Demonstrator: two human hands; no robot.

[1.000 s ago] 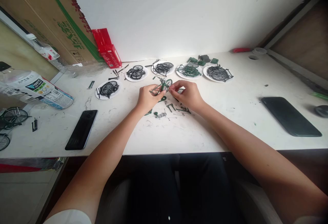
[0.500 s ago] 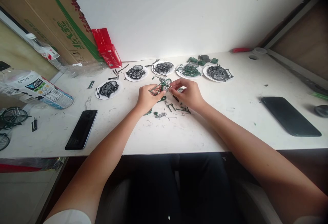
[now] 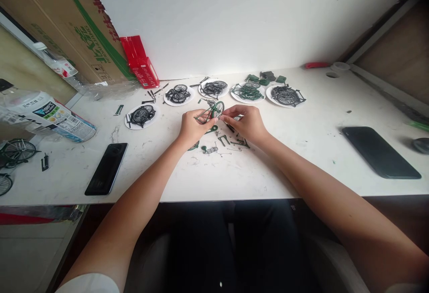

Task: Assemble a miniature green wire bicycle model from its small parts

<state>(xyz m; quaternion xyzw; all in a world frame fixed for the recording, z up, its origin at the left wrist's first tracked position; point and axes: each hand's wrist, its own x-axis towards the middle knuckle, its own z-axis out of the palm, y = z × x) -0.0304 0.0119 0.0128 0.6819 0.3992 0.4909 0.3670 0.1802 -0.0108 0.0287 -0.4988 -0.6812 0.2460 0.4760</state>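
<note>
A green model bicycle (image 3: 208, 110) with a thin-spoked wheel is tilted in my left hand (image 3: 191, 128), its frame pinched between thumb and fingers. Close against the right side of the wheel, my right hand (image 3: 247, 122) has thumb and fingertips pinched together; whatever they hold is too small to make out. Below the hands lie loose small parts: a green chain cover (image 3: 212, 129), a green bracket (image 3: 223, 140), a green saddle piece (image 3: 203, 148) and a grey metal rack (image 3: 212, 150). Another wheel is partly hidden behind my right fingers.
Paper plates of black parts (image 3: 140, 117) and green parts (image 3: 248, 92) line the back. A phone (image 3: 107, 169) lies left, a dark flat device (image 3: 381, 152) right. A red box (image 3: 140, 63), a large bottle (image 3: 50, 113) and finished model bicycles (image 3: 18, 151) stand left.
My right fingertips have shifted very slightly at the wheel, and the model bicycle has turned a little. Everything else lies as before.
</note>
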